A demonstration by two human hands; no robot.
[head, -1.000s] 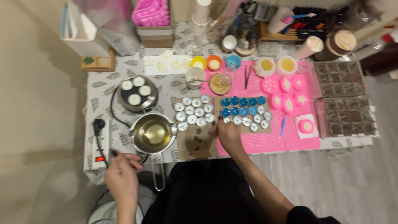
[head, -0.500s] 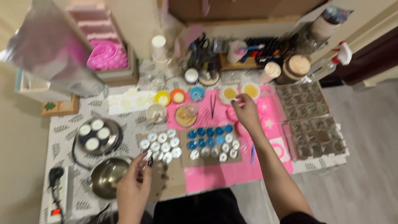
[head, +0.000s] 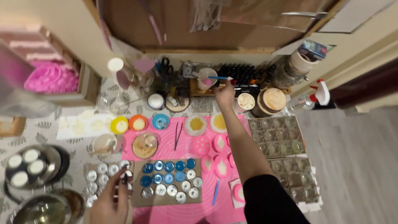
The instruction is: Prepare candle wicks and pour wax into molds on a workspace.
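Landmark: pink silicone work mat [head: 186,143] on the leaf-print tablecloth.

1. Round metal pan with three white wax discs [head: 31,166]: well left of the mat.
2. Left hand [head: 110,203]: at the mat's near-left corner, fingertips pinched shut on a small silver tealight cup [head: 126,176]; the cup sits at the fingertips, beside the other silver cups.
3. Cardboard sheet carrying blue and silver tealight cups [head: 168,176]: on the mat's near half.
4. Black tweezers [head: 178,135]: on the mat, long axis running away from the person.
5. Right hand [head: 224,93]: beyond the mat's far edge, fingers closed around a thin blue-handled tool [head: 219,77]. The tool lies just above the fingers, long axis left-right, its far end in a white cup [head: 206,79].
6. Clear partitioned mould trays [head: 286,153]: just right of the mat.
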